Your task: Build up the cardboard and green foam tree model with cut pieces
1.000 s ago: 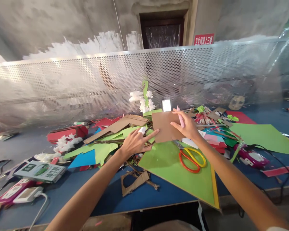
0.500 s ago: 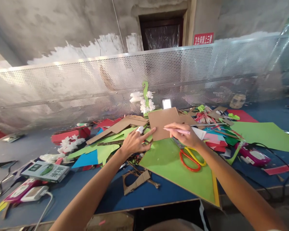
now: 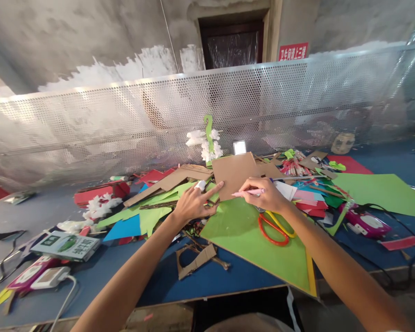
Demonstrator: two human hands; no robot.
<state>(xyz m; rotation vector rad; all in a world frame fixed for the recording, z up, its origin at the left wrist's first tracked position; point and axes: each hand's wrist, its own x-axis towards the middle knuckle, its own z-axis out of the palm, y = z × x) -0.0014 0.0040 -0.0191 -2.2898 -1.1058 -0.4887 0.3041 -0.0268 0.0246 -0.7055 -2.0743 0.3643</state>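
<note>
Nearest me runs the blue counter (image 3: 252,279), carrying a green sheet (image 3: 249,235) with scissors (image 3: 262,227) just this side of my right hand (image 3: 268,196). That hand grips a pink pen (image 3: 251,192); my left hand (image 3: 195,203), fingers spread, rests its forefinger on the brown cardboard (image 3: 233,170), which lies between and just beyond both hands. Past them I see a perforated metal screen (image 3: 124,115), then a patchy grey wall (image 3: 107,27) with a dark doorway (image 3: 233,48).

1. Head view: worn on head, looks forward and down over blue table (image 3: 242,276).
2. Close range: left hand (image 3: 195,203), right hand (image 3: 266,196) mid-frame, forearms (image 3: 143,263) from bottom edge.
3. Faces perforated panel (image 3: 117,124), wall (image 3: 107,32) beyond.
</note>
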